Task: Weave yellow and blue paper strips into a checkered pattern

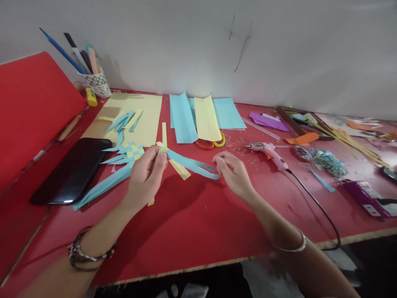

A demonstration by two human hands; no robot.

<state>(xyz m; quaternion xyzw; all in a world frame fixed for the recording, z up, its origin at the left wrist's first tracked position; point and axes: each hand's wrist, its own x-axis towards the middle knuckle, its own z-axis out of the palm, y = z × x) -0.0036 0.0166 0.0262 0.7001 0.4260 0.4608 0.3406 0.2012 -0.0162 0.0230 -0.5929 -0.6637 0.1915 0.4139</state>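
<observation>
My left hand (146, 170) pinches the point where paper strips cross, in the middle of the head view. Out of the pinch a blue paper strip (186, 161) runs right, doubled into two lengths. At its far end my right hand (233, 173) has its fingers closed on the strip, slightly blurred. Yellow paper strips (179, 169) stick out below and above the crossing; the part under my left fingers is hidden. Left of that hand lies a woven blue and yellow paper piece (132, 152), with long blue strips (107, 186) beneath it.
A black phone (72, 171) lies at left. Folded blue and yellow sheets (207, 120) cover part of the scissors (219, 140). Right of my hands sits a pink glue gun (268, 153), its cord (316, 205) trailing over the table edge. A pen cup (98, 84) stands back left.
</observation>
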